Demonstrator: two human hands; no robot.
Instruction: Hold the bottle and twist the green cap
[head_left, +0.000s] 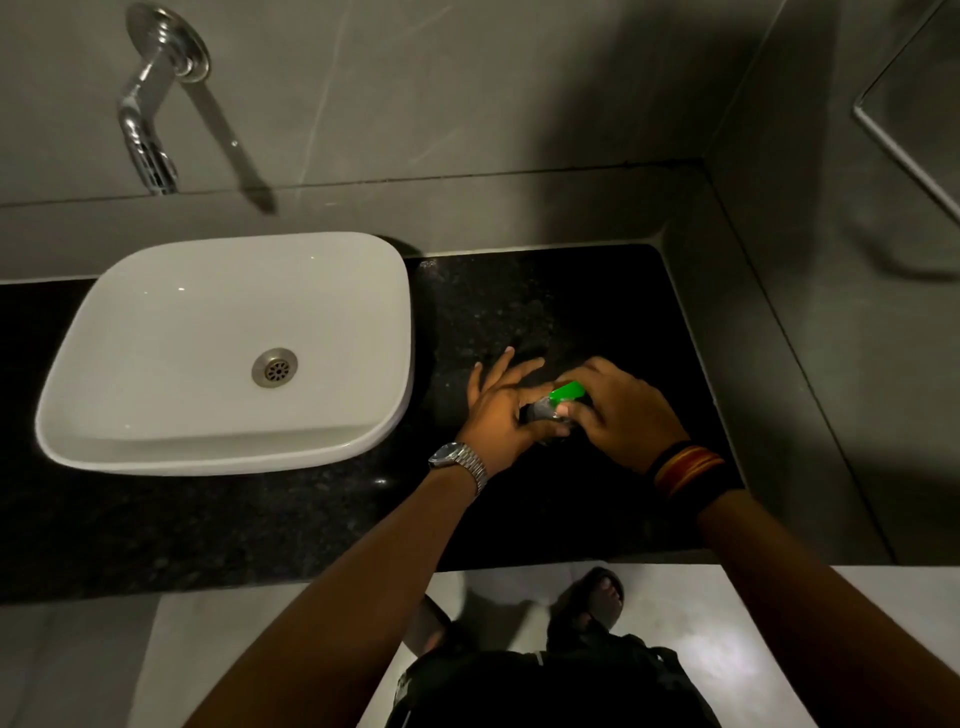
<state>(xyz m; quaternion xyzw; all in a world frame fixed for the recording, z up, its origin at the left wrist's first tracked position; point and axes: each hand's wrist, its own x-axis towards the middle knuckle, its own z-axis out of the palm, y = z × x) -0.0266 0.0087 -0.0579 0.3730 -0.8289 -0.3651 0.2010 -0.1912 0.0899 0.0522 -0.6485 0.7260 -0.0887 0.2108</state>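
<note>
One head-worn wide-angle view looks steeply down from close above the dark surface (519, 312). The basin (228, 353) sits left, the wall stands far, the floor (519, 597) lies near.

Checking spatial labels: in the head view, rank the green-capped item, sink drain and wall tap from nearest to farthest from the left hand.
1. Green-capped item: at the left hand.
2. Sink drain: to its left.
3. Wall tap: far upper left.

No text, label, brand, number or sign can be read, the small item held between the hands being blurred
</note>
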